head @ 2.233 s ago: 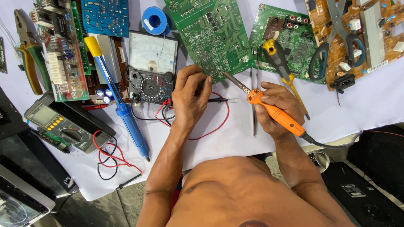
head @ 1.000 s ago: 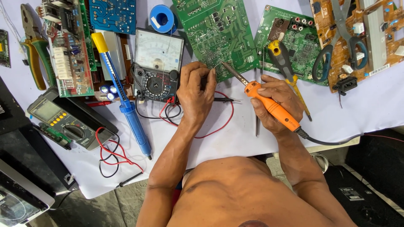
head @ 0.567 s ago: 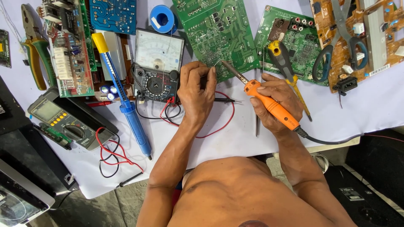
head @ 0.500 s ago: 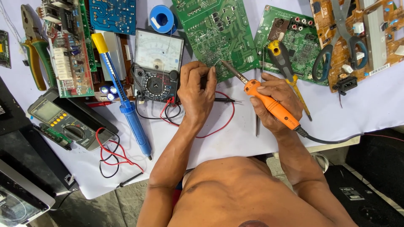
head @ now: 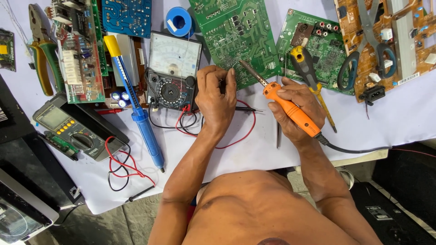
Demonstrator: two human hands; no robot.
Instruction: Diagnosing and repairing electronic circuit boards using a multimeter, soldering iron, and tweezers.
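My right hand (head: pixel 297 106) grips an orange soldering iron (head: pixel 290 108), whose metal tip (head: pixel 247 70) rests on the lower edge of a large green circuit board (head: pixel 238 34). My left hand (head: pixel 217 97) sits just left of the tip, fingers pinched on a thin strand of solder wire (head: pixel 232 68) held up to the same spot on the board. A black cord (head: pixel 354 149) runs from the iron off the table's right edge.
An analog multimeter (head: pixel 172 72) with red and black leads lies left of my left hand. Also here: a blue desoldering pump (head: pixel 136 106), a digital multimeter (head: pixel 68 129), pliers (head: pixel 41 59), a blue solder spool (head: pixel 180 20), a yellow-handled screwdriver (head: pixel 311 79), scissors (head: pixel 368 50) and more circuit boards (head: pixel 318 45).
The soldering iron tip has moved slightly up onto the green board's edge. Both hands otherwise hold their places.
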